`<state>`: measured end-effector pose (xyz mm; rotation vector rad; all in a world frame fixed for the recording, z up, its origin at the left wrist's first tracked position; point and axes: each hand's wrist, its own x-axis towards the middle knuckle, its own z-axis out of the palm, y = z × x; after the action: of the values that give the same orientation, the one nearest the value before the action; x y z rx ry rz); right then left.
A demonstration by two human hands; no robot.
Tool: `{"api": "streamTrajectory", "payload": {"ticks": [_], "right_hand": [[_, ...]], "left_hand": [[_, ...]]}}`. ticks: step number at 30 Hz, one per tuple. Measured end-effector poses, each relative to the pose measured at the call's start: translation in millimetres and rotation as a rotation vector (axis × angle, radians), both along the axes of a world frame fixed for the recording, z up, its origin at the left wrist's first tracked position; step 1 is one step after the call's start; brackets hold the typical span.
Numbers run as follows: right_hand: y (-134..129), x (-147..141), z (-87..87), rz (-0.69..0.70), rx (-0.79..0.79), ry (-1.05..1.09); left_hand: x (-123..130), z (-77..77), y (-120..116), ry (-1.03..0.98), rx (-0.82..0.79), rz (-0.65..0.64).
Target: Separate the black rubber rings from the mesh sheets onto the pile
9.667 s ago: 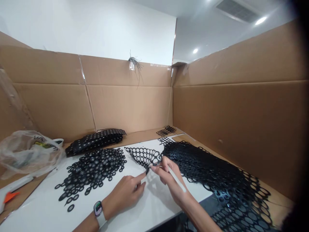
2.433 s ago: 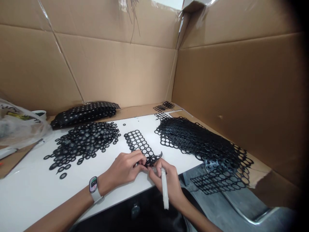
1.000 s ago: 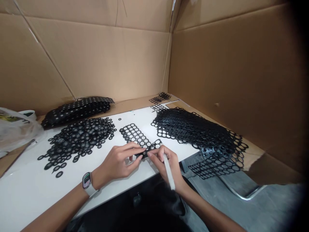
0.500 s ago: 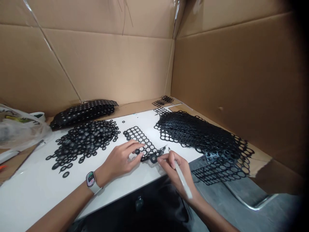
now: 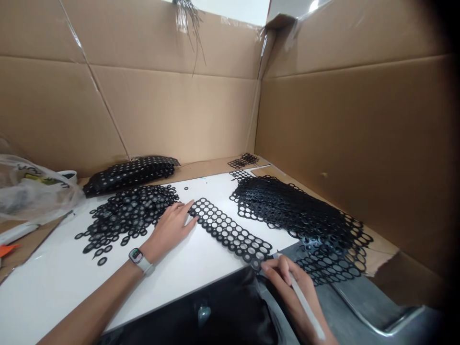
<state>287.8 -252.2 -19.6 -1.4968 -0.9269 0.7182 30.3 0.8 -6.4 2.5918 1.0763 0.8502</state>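
Note:
A strip of black perforated sheet (image 5: 230,227), with rows of round holes, lies slantwise on the white tabletop. At its far left end is my left hand (image 5: 172,226), wearing a watch; the fingers are stretched out and apart, with the tips at the strip's edge. My right hand (image 5: 293,278) is closed around a white pen-shaped tool (image 5: 305,304) with a thin dark tip. Its thumb and forefinger meet the near right corner of the strip, which reaches past the table edge. Whether they pinch that corner is hard to make out.
Loose black rings (image 5: 132,211) lie heaped at left, before a black dotted bundle (image 5: 131,173). A large pile of black netting (image 5: 298,201) hangs over the right table edge. A plastic bag (image 5: 32,191) sits far left. Cardboard walls (image 5: 194,115) enclose the back and right.
The strip, bunched between my hands before, now lies stretched out flat. My right hand has moved right and nearer with the tool; my left has moved slightly left. The view has tilted up.

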Motion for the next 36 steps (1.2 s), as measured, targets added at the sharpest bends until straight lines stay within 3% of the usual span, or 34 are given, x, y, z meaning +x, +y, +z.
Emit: {"api": "streamTrajectory", "payload": {"ticks": [7,12,15,18,20,22,26,29,31,36], "right_hand": [[-3.7,13.1,-5.2,-0.026,-0.022,-0.108],[-7.2,53.9,9.8,0.039,-0.090,-0.308],[-6.8,77.2,25.9,-0.098,-0.065,-0.381],[4.9,78.2,43.9,-0.235,0.030,-0.378],[23.3,65.1,56.1,-0.202,0.140,-0.364],[51.1,45.0,67.8,-0.085,0.198,-0.342],[124.3,-2.2,82.7,0.454,0.011,-0.160],[179.1,-38.5,79.8,0.650,-0.031,-0.084],[209.9,-60.5,71.9,0.695,-0.028,-0.037],[254.7,-89.5,45.7,0.586,0.054,0.063]], "left_hand": [[3.7,-8.0,6.2,-0.253,-0.177,-0.016],[2.1,-11.0,16.4,-0.411,-0.373,-0.027],[0.5,-11.3,19.1,-0.466,-0.497,-0.029],[-1.6,-11.8,20.8,-0.497,-0.615,-0.035],[-3.5,-12.5,21.9,-0.510,-0.686,-0.039],[-6.4,-12.7,22.8,-0.515,-0.752,-0.049],[-15.6,-8.9,24.6,-0.483,-0.845,-0.071],[-24.1,-2.7,27.9,-0.440,-0.867,-0.083],[-30.1,1.3,31.7,-0.416,-0.866,-0.086],[-45.3,9.1,40.4,-0.340,-0.872,-0.073]]}}
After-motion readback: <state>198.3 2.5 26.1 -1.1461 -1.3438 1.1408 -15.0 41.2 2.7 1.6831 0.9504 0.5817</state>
